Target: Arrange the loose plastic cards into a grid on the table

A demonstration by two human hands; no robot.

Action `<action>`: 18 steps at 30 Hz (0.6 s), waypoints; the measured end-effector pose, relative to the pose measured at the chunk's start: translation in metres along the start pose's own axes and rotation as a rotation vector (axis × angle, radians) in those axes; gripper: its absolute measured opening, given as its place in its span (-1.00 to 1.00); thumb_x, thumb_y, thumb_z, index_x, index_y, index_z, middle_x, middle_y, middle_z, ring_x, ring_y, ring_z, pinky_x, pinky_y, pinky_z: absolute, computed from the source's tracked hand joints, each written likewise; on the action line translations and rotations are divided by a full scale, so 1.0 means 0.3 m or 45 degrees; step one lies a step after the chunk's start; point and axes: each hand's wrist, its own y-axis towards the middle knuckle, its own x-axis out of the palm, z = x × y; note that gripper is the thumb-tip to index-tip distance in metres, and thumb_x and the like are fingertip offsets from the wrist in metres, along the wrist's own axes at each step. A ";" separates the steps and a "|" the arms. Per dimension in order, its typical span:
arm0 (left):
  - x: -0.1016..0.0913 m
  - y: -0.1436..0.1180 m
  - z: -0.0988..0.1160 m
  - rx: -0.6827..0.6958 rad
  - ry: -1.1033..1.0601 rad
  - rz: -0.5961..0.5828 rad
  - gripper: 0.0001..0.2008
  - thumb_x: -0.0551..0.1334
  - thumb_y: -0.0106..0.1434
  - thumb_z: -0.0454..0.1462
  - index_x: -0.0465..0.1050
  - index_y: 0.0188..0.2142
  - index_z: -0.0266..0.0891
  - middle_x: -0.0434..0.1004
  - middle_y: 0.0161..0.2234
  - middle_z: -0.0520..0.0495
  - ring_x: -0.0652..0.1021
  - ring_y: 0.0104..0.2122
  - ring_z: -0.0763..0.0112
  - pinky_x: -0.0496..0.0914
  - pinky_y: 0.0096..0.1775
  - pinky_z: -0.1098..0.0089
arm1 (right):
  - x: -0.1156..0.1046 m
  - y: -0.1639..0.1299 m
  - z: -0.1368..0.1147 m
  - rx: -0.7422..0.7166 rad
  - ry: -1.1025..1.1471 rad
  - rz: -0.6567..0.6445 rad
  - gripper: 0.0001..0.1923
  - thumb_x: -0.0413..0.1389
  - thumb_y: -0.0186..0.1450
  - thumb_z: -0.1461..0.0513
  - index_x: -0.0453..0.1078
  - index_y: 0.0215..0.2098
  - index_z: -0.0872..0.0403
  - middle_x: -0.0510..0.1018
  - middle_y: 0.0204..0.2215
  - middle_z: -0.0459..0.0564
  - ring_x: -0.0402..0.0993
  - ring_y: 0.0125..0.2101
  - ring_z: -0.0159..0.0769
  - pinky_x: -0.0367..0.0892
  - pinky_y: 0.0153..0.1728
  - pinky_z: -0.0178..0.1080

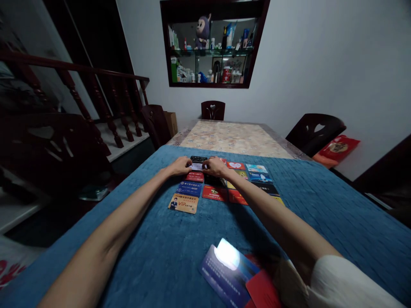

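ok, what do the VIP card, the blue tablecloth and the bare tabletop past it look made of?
VIP card: likely thin plastic, maybe coated cardstock; flat, stiff-looking, printed face.
Blue tablecloth: soft fabric, matte; textured surface, no sharp shine. Fibre can't be told.
Tabletop: beige mottled pattern suggests smooth stone, though a printed covering could look the same.

"vip" on the orange card (183, 203), "dcep" on the blue card (189, 188) above

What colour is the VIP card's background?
The VIP card has an orange-tan background, seen in the head view.
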 end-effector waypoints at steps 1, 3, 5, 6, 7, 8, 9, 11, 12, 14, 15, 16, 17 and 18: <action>0.000 0.000 0.000 -0.001 0.000 -0.001 -0.69 0.19 0.09 -0.22 0.58 -0.24 -0.34 0.59 -0.26 -0.16 0.55 -0.23 0.17 0.43 -0.12 0.30 | 0.000 0.000 0.000 -0.001 -0.001 0.000 -0.65 0.14 0.35 0.04 0.55 -0.02 0.03 0.63 -0.11 0.10 0.48 -0.01 -0.14 0.23 0.01 -0.25; -0.001 0.001 0.001 -0.003 -0.001 0.000 -0.70 0.19 0.09 -0.22 0.57 -0.25 -0.33 0.59 -0.27 -0.15 0.54 -0.24 0.18 0.43 -0.13 0.31 | 0.000 -0.002 0.000 -0.004 0.000 0.001 -0.66 0.14 0.35 0.04 0.55 -0.03 0.03 0.63 -0.11 0.11 0.48 0.00 -0.14 0.21 0.02 -0.25; -0.001 0.001 0.001 -0.005 -0.002 0.004 -0.70 0.19 0.08 -0.22 0.57 -0.25 -0.32 0.59 -0.27 -0.14 0.54 -0.24 0.19 0.42 -0.13 0.32 | -0.001 -0.005 -0.001 -0.011 0.003 0.002 -0.67 0.15 0.35 0.04 0.55 -0.04 0.04 0.63 -0.12 0.10 0.47 -0.01 -0.15 0.20 0.03 -0.25; 0.000 0.000 0.000 -0.006 -0.002 0.007 -0.70 0.20 0.08 -0.21 0.56 -0.25 -0.32 0.59 -0.27 -0.14 0.54 -0.24 0.19 0.42 -0.13 0.32 | -0.002 -0.007 -0.002 -0.014 0.006 0.003 -0.67 0.15 0.35 0.05 0.55 -0.04 0.04 0.63 -0.13 0.10 0.47 0.00 -0.16 0.19 0.03 -0.26; 0.000 0.000 0.000 -0.008 -0.003 0.010 -0.70 0.20 0.08 -0.21 0.56 -0.25 -0.32 0.58 -0.28 -0.15 0.54 -0.24 0.19 0.42 -0.13 0.31 | -0.002 -0.009 -0.002 -0.017 0.008 0.006 -0.67 0.15 0.35 0.05 0.55 -0.04 0.05 0.63 -0.13 0.09 0.47 0.00 -0.16 0.18 0.04 -0.26; 0.001 -0.001 -0.001 -0.009 -0.004 0.014 -0.70 0.20 0.08 -0.20 0.55 -0.25 -0.33 0.58 -0.28 -0.14 0.53 -0.25 0.19 0.42 -0.13 0.31 | -0.003 -0.011 -0.003 -0.018 0.011 0.010 -0.67 0.15 0.35 0.05 0.55 -0.04 0.06 0.63 -0.13 0.09 0.46 0.00 -0.17 0.18 0.04 -0.26; 0.002 -0.002 -0.002 -0.011 -0.007 0.019 -0.70 0.21 0.08 -0.19 0.55 -0.25 -0.32 0.58 -0.29 -0.14 0.53 -0.25 0.19 0.42 -0.12 0.30 | -0.004 -0.014 -0.003 -0.015 0.013 0.015 -0.66 0.15 0.35 0.04 0.55 -0.04 0.07 0.63 -0.14 0.10 0.46 0.00 -0.17 0.18 0.04 -0.27; 0.003 -0.006 -0.004 -0.015 -0.014 0.031 -0.70 0.21 0.08 -0.19 0.54 -0.24 -0.32 0.57 -0.30 -0.11 0.53 -0.25 0.21 0.42 -0.12 0.30 | -0.007 -0.021 -0.002 -0.004 0.016 0.030 -0.64 0.15 0.36 0.04 0.54 -0.02 0.09 0.62 -0.12 0.12 0.45 0.00 -0.16 0.18 0.04 -0.26; 0.003 -0.008 -0.004 -0.017 -0.018 0.040 -0.71 0.21 0.08 -0.20 0.54 -0.24 -0.31 0.56 -0.30 -0.11 0.53 -0.26 0.21 0.43 -0.12 0.30 | -0.010 -0.026 -0.002 0.004 0.017 0.039 -0.63 0.14 0.36 0.04 0.53 -0.01 0.09 0.61 -0.11 0.14 0.45 -0.01 -0.16 0.18 0.03 -0.26; 0.001 -0.013 -0.004 -0.020 -0.028 0.063 -0.73 0.21 0.09 -0.22 0.53 -0.23 -0.31 0.56 -0.29 -0.12 0.52 -0.26 0.22 0.43 -0.12 0.31 | -0.021 -0.039 -0.003 0.021 0.019 0.058 -0.62 0.12 0.37 0.04 0.51 0.02 0.10 0.60 -0.09 0.15 0.45 -0.02 -0.15 0.20 0.01 -0.25; -0.001 -0.016 -0.003 -0.020 -0.033 0.077 -0.73 0.21 0.10 -0.23 0.53 -0.23 -0.31 0.56 -0.28 -0.13 0.52 -0.26 0.23 0.43 -0.12 0.30 | -0.028 -0.047 -0.004 0.031 0.020 0.065 -0.62 0.11 0.38 0.05 0.51 0.03 0.09 0.59 -0.07 0.15 0.44 -0.03 -0.14 0.21 -0.01 -0.25; -0.004 -0.020 -0.001 -0.020 -0.038 0.092 -0.74 0.21 0.11 -0.24 0.53 -0.23 -0.31 0.55 -0.27 -0.14 0.52 -0.26 0.23 0.42 -0.12 0.30 | -0.037 -0.057 -0.006 0.043 0.020 0.071 -0.62 0.10 0.38 0.05 0.51 0.03 0.07 0.59 -0.07 0.15 0.44 -0.04 -0.13 0.23 -0.04 -0.25; -0.008 -0.023 0.002 -0.020 -0.042 0.107 -0.75 0.21 0.11 -0.25 0.53 -0.24 -0.31 0.55 -0.27 -0.15 0.52 -0.27 0.24 0.42 -0.11 0.29 | -0.046 -0.067 -0.008 0.055 0.020 0.076 -0.63 0.10 0.37 0.05 0.51 0.03 0.06 0.59 -0.06 0.14 0.43 -0.04 -0.11 0.24 -0.07 -0.25; -0.012 -0.027 0.006 -0.019 -0.046 0.122 -0.76 0.20 0.12 -0.26 0.54 -0.24 -0.31 0.55 -0.26 -0.15 0.51 -0.28 0.25 0.42 -0.11 0.29 | -0.057 -0.079 -0.011 0.066 0.019 0.081 -0.64 0.10 0.37 0.06 0.51 0.03 0.05 0.58 -0.05 0.14 0.42 -0.03 -0.09 0.25 -0.10 -0.25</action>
